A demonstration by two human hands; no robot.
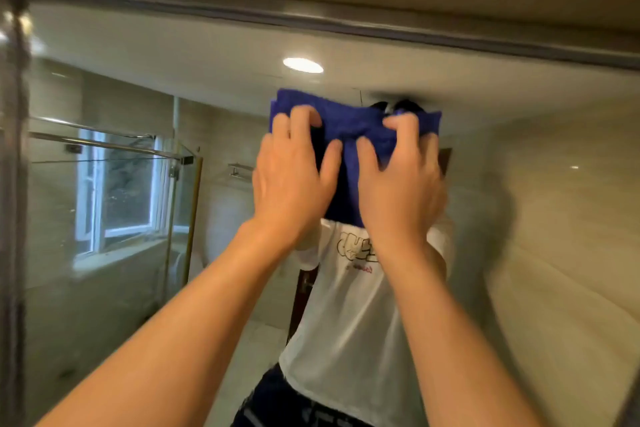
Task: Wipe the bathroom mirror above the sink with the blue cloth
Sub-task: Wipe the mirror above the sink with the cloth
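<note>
A blue cloth point(349, 121) lies flat against the bathroom mirror point(519, 184), high up near the middle of the glass. My left hand point(294, 177) grips the cloth's left part with curled fingers and presses it to the glass. My right hand point(398, 180) bunches the cloth's right part under its curled fingers, beside the left hand. The cloth's lower part is hidden behind both hands. The sink is out of view.
The mirror's grey top frame point(381, 24) runs just above the cloth, and its left frame point(12, 184) stands at the far left. The glass reflects a person in a white shirt, a glass shower enclosure, a window and a ceiling light.
</note>
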